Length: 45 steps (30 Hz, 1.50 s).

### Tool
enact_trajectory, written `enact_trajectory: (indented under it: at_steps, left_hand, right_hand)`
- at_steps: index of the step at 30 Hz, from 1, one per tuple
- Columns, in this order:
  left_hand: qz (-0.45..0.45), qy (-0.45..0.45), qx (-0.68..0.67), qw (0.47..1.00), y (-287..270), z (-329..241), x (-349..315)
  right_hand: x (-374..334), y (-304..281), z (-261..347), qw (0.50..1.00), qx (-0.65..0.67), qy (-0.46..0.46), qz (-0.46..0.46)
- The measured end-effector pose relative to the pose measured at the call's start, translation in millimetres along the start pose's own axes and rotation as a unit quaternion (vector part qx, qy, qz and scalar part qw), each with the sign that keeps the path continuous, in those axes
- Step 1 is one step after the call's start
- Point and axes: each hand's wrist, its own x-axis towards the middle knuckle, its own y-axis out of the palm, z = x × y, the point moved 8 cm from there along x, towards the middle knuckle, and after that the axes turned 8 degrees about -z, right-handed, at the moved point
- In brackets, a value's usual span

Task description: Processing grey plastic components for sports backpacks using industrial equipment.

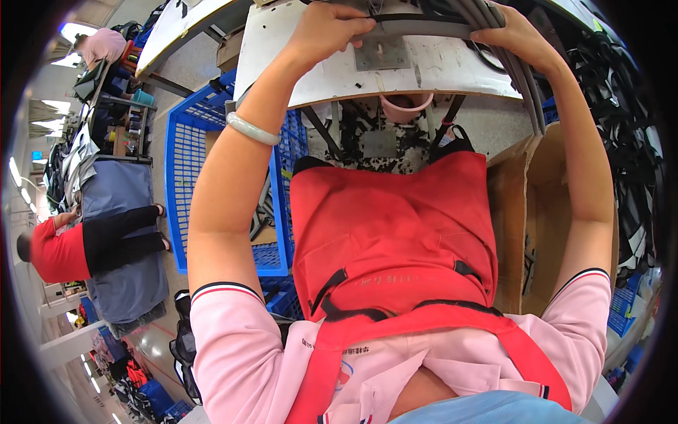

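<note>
At the white worktable, my left hand is closed, its fingertips pinched at the left end of a grey strip. The strip runs across to my right hand, whose thumb and fingers are closed around it. A bundle of long grey strips passes by my right palm and hangs over the table edge toward an open cardboard box. Below the strip, a metal plate is set in the tabletop. What lies at the table's far side is cut off by the picture's edge.
A blue plastic crate with grey pieces inside stands on my left. Under the table are a pink bucket and dark scraps on the floor. Black and grey straps hang at far right. A person in red stands at far left.
</note>
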Motion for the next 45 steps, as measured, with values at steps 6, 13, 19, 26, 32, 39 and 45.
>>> enact_trajectory:
  at_steps: [6, 13, 19, 26, 32, 39, 45]
  left_hand:
    - [-0.014, -0.025, -0.058, 0.998, 1, 15, 12]
    - [-0.013, 0.039, -0.057, 0.998, -7, 21, 2]
    - [-0.007, 0.018, -0.054, 0.998, -10, 34, 19]
    - [-0.111, -0.054, -0.065, 0.990, -54, 66, -13]
    - [-0.213, -0.034, 0.001, 0.976, -64, 147, -69]
    - [-0.300, 0.043, 0.125, 0.945, -58, 118, -79]
    - [-0.256, -0.038, -0.118, 0.959, -8, 109, -121]
  right_hand:
    - [-13, -28, -16, 0.798, -0.392, 0.423, -0.174]
    - [-19, -30, -12, 0.820, -0.393, 0.381, -0.165]
    - [-19, -32, -5, 0.793, -0.423, 0.398, -0.183]
    - [-87, -39, 65, 0.749, -0.487, 0.338, -0.298]
    - [-247, -33, 149, 0.637, -0.491, 0.457, -0.380]
    - [-333, -4, 192, 0.641, -0.440, 0.402, -0.482]
    - [-277, 169, -31, 0.821, -0.093, 0.507, -0.246]
